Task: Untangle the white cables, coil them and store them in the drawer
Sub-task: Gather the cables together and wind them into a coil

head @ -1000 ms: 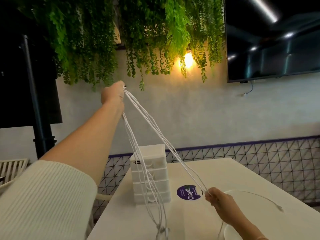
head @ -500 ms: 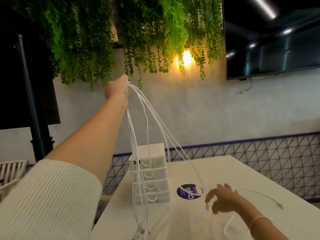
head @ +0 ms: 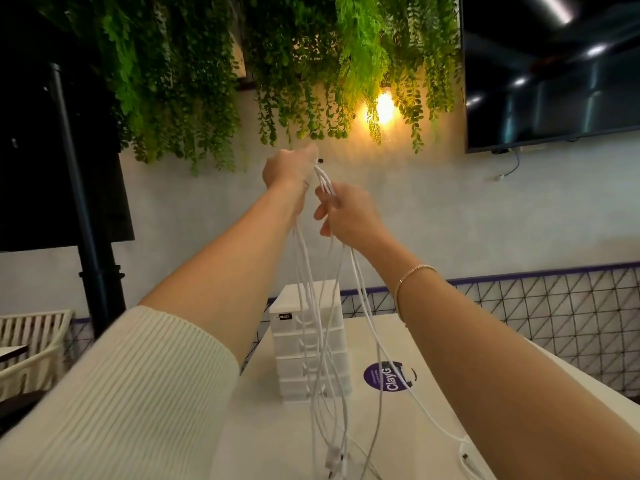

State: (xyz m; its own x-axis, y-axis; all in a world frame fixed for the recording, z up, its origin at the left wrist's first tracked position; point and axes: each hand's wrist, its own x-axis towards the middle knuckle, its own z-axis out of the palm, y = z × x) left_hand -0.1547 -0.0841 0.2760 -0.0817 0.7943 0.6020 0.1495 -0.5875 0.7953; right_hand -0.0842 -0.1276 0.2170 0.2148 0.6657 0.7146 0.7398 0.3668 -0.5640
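Right hand [head: 348,213] just came up off the table and now grips the white cables [head: 320,341] right under the left hand [head: 287,169], which pinches their tops. Probably stripping tangles downward; drawer unit [head: 311,344] is shut.

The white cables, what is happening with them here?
A person holds the white cables up above the table. The left hand grips the bundle at the top; the right hand closes on the strands just below. The loose ends hang down before the small drawer unit, whose drawers look shut. Nothing is coiled yet.
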